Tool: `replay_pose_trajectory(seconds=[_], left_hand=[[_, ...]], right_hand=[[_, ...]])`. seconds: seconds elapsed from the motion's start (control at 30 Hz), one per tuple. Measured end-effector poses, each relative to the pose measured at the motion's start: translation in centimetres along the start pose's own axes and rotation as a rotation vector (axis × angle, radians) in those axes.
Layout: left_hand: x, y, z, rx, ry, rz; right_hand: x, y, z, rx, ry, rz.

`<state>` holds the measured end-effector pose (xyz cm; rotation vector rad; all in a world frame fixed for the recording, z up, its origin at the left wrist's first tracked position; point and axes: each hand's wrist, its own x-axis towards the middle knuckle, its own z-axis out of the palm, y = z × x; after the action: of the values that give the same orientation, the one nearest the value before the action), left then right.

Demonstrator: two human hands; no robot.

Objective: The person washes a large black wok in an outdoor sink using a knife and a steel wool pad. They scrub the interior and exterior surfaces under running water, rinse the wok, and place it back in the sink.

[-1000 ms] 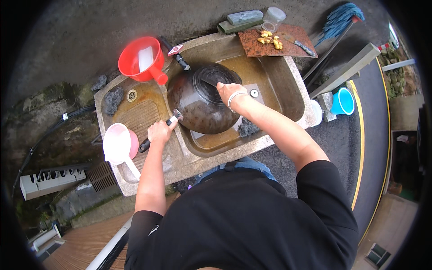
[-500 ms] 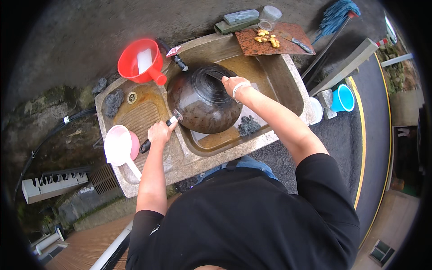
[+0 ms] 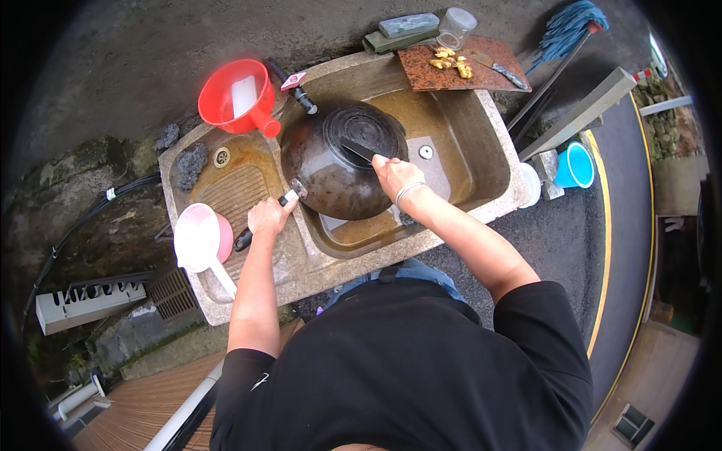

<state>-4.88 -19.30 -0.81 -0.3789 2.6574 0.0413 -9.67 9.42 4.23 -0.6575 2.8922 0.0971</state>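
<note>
Two bare hands work at a stone sink (image 3: 481, 218) seen from above. A large dark wok (image 3: 342, 161) lies tilted in the right-hand basin, its rounded underside turned up and its rim resting toward the divider between the basins. The left hand (image 3: 269, 216) is wrapped shut around the wok's dark handle (image 3: 252, 231), which reaches out over the ribbed washboard side of the sink. The right hand (image 3: 395, 177) rests on the wok's upper surface with its fingers (image 3: 380, 161) curled closed around a small dark thing; what that thing is cannot be told. A pale band circles the right wrist.

Shallow brownish water stands in the right basin, with a round drain (image 3: 426, 152) showing beside the wok. A red scoop (image 3: 232, 96) sits on the far left corner of the sink, a white block inside it. A pink scoop with a white handle (image 3: 199, 242) lies on the near left edge, just beside the left hand. A dark scrubbing pad (image 3: 191, 164) sits near a small drain at the washboard's far end. Beyond the sink, a reddish cutting board (image 3: 481, 75) carries yellow pieces (image 3: 451, 64) and a knife (image 3: 505, 73). A blue mop (image 3: 568, 30) leans to the right, and a blue cup (image 3: 575, 165) stands on the ground near the sink's right end.
</note>
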Motion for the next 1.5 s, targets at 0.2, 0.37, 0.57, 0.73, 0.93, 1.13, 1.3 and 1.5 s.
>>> replay_pose_trajectory(seconds=[0.2,0.37,0.57,0.73,0.93,1.13,1.3,1.5], left_hand=[[-0.2,-0.1,-0.2,0.000,-0.015,0.005],[0.1,-0.1,0.1,-0.005,0.001,0.025],[0.0,-0.1,-0.2,-0.010,-0.018,0.001],[0.1,-0.2,-0.1,-0.003,-0.015,0.014],[0.0,0.0,-0.5,-0.031,-0.033,0.021],[0.4,-0.3,0.0,-0.012,-0.022,0.024],[0.0,-0.2,-0.5,-0.014,-0.034,0.012],[0.2,0.1,-0.2,-0.002,-0.029,-0.003]], right_hand=[[-1.6,0.3,0.5,0.059,0.035,-0.001],[1.2,0.4,1.7,0.110,0.068,0.036],[-1.8,1.0,1.3,0.074,0.022,-0.027],[-3.0,1.5,2.6,0.060,0.055,0.028],[-2.0,2.7,1.4,-0.014,0.031,-0.038],[1.0,4.5,-0.6,-0.070,-0.011,-0.177],[0.5,4.4,-1.6,-0.083,-0.108,-0.181],[2.4,4.4,-1.8,-0.049,-0.103,-0.158]])
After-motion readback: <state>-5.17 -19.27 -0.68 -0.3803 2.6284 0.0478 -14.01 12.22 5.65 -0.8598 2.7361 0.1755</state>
